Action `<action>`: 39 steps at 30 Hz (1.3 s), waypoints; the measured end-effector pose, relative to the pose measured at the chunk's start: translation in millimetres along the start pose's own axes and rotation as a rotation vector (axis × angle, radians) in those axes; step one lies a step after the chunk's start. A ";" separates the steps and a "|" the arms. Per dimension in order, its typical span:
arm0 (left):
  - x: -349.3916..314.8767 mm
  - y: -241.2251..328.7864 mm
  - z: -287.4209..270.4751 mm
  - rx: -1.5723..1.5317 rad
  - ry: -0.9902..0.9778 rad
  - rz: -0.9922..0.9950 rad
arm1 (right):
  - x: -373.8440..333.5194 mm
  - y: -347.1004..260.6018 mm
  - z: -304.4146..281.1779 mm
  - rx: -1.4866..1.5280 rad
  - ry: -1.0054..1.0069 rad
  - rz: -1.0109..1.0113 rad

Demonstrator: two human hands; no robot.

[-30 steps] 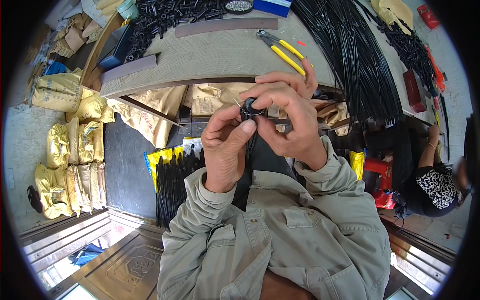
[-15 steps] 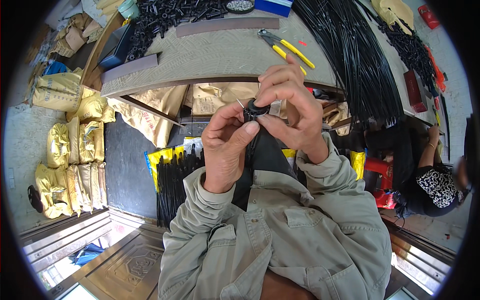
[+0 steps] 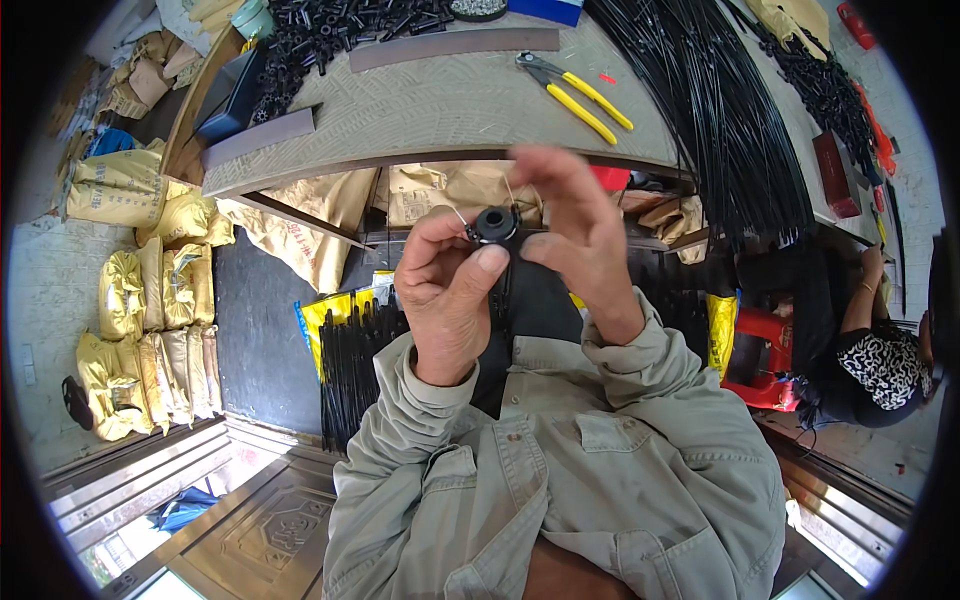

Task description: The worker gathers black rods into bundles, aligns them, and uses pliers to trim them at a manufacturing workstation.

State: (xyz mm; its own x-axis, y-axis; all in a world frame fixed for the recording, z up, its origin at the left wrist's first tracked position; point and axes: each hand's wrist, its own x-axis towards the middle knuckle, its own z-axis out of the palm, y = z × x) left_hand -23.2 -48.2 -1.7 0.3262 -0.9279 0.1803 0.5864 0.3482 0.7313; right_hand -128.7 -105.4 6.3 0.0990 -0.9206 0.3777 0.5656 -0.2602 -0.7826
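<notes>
My left hand (image 3: 440, 290) pinches a small black round plastic fitting (image 3: 495, 224) between thumb and fingers, in front of my lap. The round hole in its top faces up. A thin pale wire (image 3: 460, 215) sticks out at its left side, and another thin strand rises at its right. Beside the fitting is my right hand (image 3: 585, 230), open, its thumb close to the part and its raised fingers smeared by motion. Below the fitting a dark length runs down over my dark trousers; whether it joins the fitting I cannot tell.
On the bench (image 3: 430, 115) lie yellow-handled pliers (image 3: 582, 113), metal strips (image 3: 455, 48), a heap of black tubular parts (image 3: 330, 35) and long black rods (image 3: 720, 130). More rods (image 3: 360, 375) stand at my left. A co-worker (image 3: 880, 365) sits far right beside a red stool (image 3: 745, 390).
My right hand has let go of the fitting and spread its fingers, exposing the hole in the top. My left hand keeps its hold, almost in the same place.
</notes>
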 end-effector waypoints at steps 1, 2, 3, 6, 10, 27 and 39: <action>-1.1 1.1 -2.6 -0.025 -0.012 0.010 | -3.3 4.9 -6.7 0.019 -0.111 0.115; -1.4 1.4 -3.9 -0.052 -0.030 0.016 | -5.2 6.9 -13.1 0.036 -0.217 0.225; -1.9 2.5 -4.8 -0.078 -0.047 0.022 | -6.9 7.7 -17.1 0.054 -0.325 0.335; -3.5 9.3 -5.7 -0.014 -0.058 0.023 | -7.2 0.5 -16.8 -0.045 -0.424 0.342; -9.1 15.6 -9.4 0.063 -0.053 0.034 | -9.5 -3.8 -9.6 -0.215 -0.510 0.253; -25.0 38.8 -42.3 0.098 -0.336 -0.064 | -15.8 -2.0 -4.0 -0.122 -0.780 0.342; -39.9 25.6 -46.3 0.171 -0.103 -0.037 | -57.4 9.1 10.3 -0.820 -0.302 -0.592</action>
State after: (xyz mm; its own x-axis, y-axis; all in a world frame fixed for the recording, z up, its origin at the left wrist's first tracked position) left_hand 13.1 3.9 -20.6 0.2238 -0.9515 0.2111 0.4592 0.2940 0.8382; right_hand -120.9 -51.9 -17.3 0.2520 -0.5012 0.8278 -0.1253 -0.8651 -0.4857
